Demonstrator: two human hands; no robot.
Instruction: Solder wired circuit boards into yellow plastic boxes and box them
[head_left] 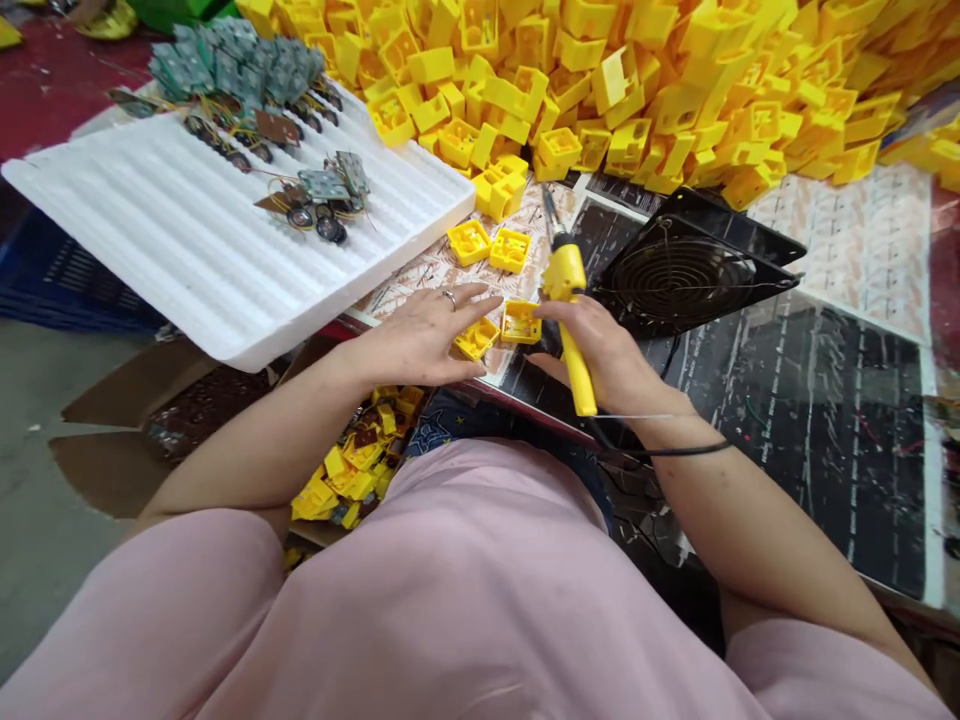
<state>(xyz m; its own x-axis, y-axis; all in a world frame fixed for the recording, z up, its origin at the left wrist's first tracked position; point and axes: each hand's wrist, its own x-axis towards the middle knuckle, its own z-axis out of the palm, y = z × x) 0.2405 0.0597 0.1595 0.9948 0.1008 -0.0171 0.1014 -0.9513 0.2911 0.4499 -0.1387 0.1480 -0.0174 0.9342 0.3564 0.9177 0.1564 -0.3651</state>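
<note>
My right hand (604,345) holds a yellow soldering iron (573,320) against its palm, the metal tip pointing away from me. My left hand (431,335) wears a ring and has its fingers spread at a small yellow casing (478,338) near the table edge. Just right of that casing, between my hands, lies another open yellow casing (520,322). Two more, a left one (469,243) and a right one (510,250), lie side by side farther back. Whether my left fingers touch the nearest casing is hard to tell.
A black fan (675,265) stands right of the iron. Behind is a large heap of yellow casings (675,80). On the left, a white foam board (225,250) carries wired circuit boards (330,190). Below the table edge sits a container of yellow parts (356,465). A cable runs by my right wrist.
</note>
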